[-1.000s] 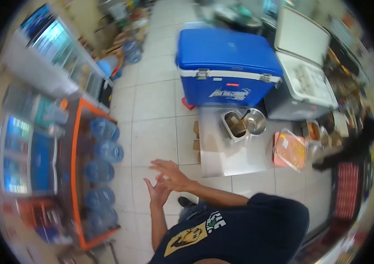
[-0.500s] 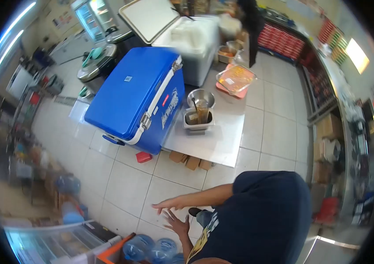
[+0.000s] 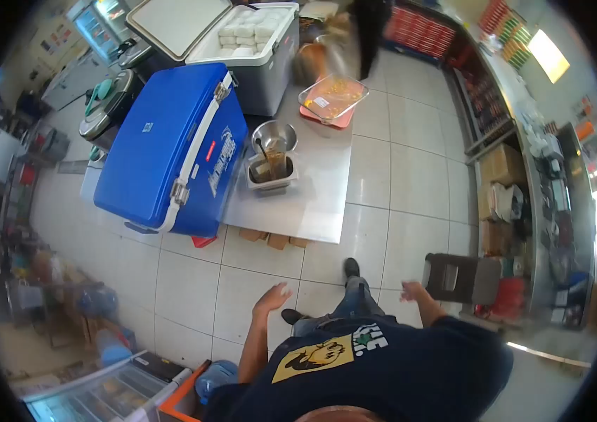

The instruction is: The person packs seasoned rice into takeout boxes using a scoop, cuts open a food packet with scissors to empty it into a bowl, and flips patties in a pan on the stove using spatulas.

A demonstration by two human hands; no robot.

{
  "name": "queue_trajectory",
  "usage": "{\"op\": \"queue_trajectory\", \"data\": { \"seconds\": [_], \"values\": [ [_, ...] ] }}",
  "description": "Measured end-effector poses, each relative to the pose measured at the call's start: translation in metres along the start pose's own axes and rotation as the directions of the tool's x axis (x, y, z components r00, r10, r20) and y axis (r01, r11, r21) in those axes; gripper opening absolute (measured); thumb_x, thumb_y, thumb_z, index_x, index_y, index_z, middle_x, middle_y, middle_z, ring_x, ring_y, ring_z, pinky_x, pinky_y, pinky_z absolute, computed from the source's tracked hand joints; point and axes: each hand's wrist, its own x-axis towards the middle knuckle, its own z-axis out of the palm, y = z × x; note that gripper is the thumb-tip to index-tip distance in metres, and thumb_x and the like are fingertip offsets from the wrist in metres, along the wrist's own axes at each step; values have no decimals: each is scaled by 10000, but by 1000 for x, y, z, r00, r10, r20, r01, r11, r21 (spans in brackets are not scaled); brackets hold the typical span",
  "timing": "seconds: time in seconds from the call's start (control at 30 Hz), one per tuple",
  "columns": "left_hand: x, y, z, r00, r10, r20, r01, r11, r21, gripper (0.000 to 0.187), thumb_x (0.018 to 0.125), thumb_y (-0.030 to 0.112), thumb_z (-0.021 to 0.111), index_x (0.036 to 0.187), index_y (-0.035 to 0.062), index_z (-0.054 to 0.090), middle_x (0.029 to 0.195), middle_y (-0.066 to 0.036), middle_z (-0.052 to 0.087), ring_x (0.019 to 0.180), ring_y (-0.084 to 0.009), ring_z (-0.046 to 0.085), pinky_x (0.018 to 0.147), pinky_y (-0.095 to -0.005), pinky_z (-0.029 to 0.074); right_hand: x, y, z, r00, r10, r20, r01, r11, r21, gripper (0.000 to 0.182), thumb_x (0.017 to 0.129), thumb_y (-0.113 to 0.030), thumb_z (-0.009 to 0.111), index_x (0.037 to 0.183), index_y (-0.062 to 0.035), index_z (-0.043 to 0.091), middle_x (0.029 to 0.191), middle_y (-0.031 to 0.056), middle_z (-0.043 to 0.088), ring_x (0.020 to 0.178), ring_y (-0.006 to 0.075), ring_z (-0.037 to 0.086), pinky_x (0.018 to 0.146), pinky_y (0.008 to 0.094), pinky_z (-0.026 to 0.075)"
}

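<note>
My left hand [image 3: 272, 299] hangs over the tiled floor with its fingers loosely apart and nothing in it. On the other side of my body, my right hand [image 3: 414, 291] is also empty, its fingers slightly curled and apart, near a dark stool [image 3: 463, 278]. Ahead of me stands a steel table [image 3: 312, 218]. On it are a steel bowl [image 3: 264, 132], a small steel pan [image 3: 272, 184] with a brown-filled clear container [image 3: 278, 167] in it, and a clear-covered tray of food [image 3: 340, 95] on something pink. Neither hand touches any of these.
A large blue cooler [image 3: 165, 133] sits at the table's left. Behind it, a grey cooler [image 3: 263, 81] has its lid raised and holds white boxes [image 3: 252, 32]. A person in dark clothes [image 3: 368, 32] stands beyond. Shelving [image 3: 498, 204] lines the right; a glass-topped freezer [image 3: 112, 390] is bottom left.
My hands were close together in front of me and are now apart, one on each side. My body and view have turned; the grey cooler's contents and the stool now show.
</note>
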Motion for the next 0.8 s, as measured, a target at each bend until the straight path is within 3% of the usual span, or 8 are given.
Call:
{"op": "queue_trajectory", "data": {
  "seconds": [0.03, 0.1, 0.17, 0.33, 0.37, 0.43, 0.47, 0.8],
  "values": [
    [18, 39, -11, 1000, -12, -17, 12, 1000, -3, 615, 932, 458, 503, 1368, 31, 424, 1379, -212, 456, 1272, -358, 439, 1060, -407, 349, 6, 40, -7, 911, 413, 15, -326, 696, 639, 535, 754, -384, 715, 1080, 9, 551, 906, 129, 681, 754, 269, 670, 660, 367, 539],
    [65, 112, -16, 999, 45, -2, -45, 992, -120, 646, 915, 487, 512, 1349, 14, 433, 1384, -224, 442, 1280, -353, 429, 1062, -403, 349, -33, 74, -27, 988, 156, 14, -154, 985, -73, 506, 841, -387, 666, 1234, -93, 543, 1028, 36, 675, 1037, 189, 614, 753, 372, 548],
    [122, 145, 2, 995, 103, -18, -104, 991, -89, 637, 912, 487, 518, 1335, 15, 450, 1362, -228, 464, 1260, -353, 450, 1054, -401, 358, -12, 130, -55, 907, 350, 232, -419, 716, 558, 471, 911, -337, 581, 1286, -67, 492, 1184, 98, 626, 923, 220, 665, 777, 418, 534],
    [230, 244, 8, 997, 54, 51, -56, 998, 43, 631, 900, 493, 545, 1296, 5, 484, 1270, -233, 546, 1192, -349, 522, 993, -395, 412, -65, 55, -181, 913, 401, 74, -405, 869, 286, 428, 952, -307, 484, 1272, -23, 466, 1189, 187, 612, 851, 305, 696, 684, 399, 535],
    [248, 278, 4, 995, 68, 67, -72, 996, 57, 631, 900, 493, 545, 1296, 5, 484, 1270, -233, 546, 1192, -349, 522, 993, -395, 412, -37, 81, -213, 995, 82, 56, -94, 964, 250, 447, 946, -314, 492, 1271, -8, 459, 1185, 197, 610, 855, 315, 694, 666, 400, 533],
    [274, 349, -14, 995, 54, 89, -57, 998, 31, 622, 906, 494, 541, 1291, 9, 491, 1263, -231, 553, 1188, -342, 528, 985, -386, 418, 29, 95, -267, 999, -38, -18, 42, 880, 473, 465, 930, -279, 521, 1276, 25, 458, 1144, 229, 610, 840, 356, 682, 653, 423, 527],
    [298, 371, -15, 992, 75, 99, -76, 997, 7, 612, 911, 496, 536, 1289, 16, 495, 1264, -228, 554, 1186, -333, 533, 984, -382, 418, 60, 73, -307, 984, 179, -18, -113, 695, 710, 465, 920, -236, 543, 1284, 43, 464, 1107, 251, 613, 821, 386, 672, 658, 446, 524],
    [621, 634, -117, 974, 128, 186, -165, 965, 201, 571, 909, 488, 541, 1274, 50, 515, 1234, -218, 572, 1166, -333, 545, 969, -388, 431, 120, -90, -659, 899, 41, -437, 298, 675, 675, 382, 915, -324, 538, 1082, 19, 569, 914, 204, 668, 669, 285, 695, 526, 332, 514]
  ]
}}
